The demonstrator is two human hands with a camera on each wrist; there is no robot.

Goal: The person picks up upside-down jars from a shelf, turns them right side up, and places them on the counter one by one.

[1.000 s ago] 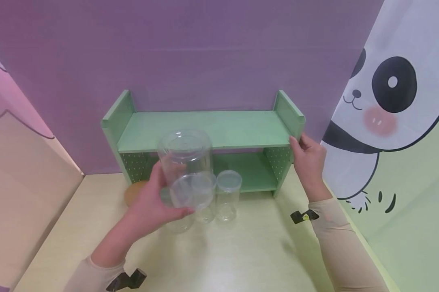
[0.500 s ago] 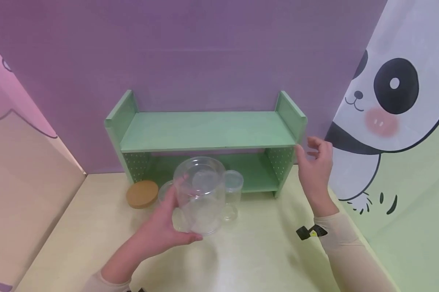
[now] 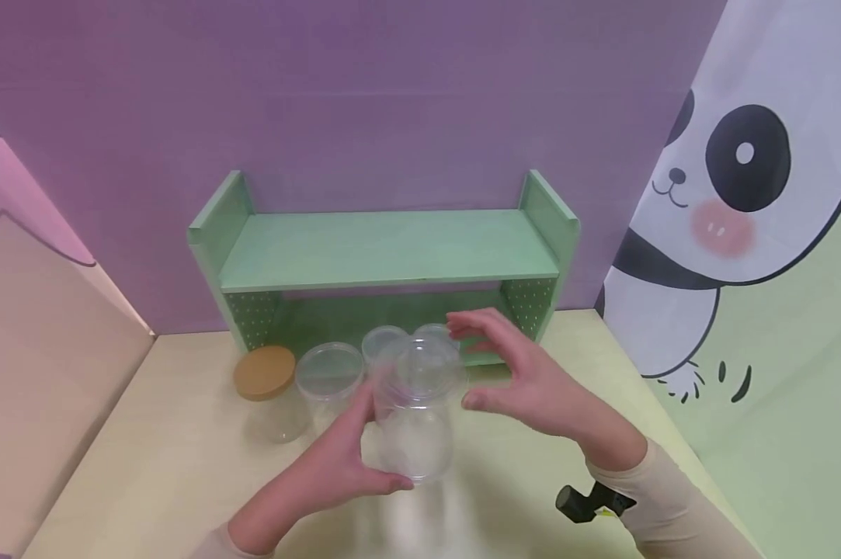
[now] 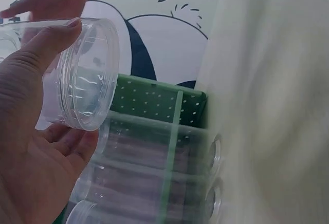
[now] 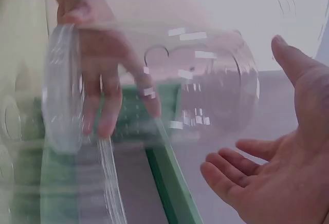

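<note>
A large clear jar (image 3: 416, 442) is held above the table by my left hand (image 3: 346, 458), thumb on the near side and fingers behind. In the right wrist view, the jar's ridged lid end (image 5: 61, 90) points toward the table, so it appears upside down. My right hand (image 3: 532, 384) hovers just right of the jar with fingers spread and thumb apart. The right wrist view shows a gap between those fingers (image 5: 226, 170) and the smooth base end. Nothing is in the right hand.
Behind the held jar stand several clear lidded jars (image 3: 331, 371), partly hidden. At their left is a jar with an orange-brown lid (image 3: 265, 373). A green two-level shelf (image 3: 392, 244) stands at the back against the purple wall (image 3: 392, 101).
My left hand has brought the jar down and to the right. My right hand has let go of the shelf's right side and come left, close to the jar.
</note>
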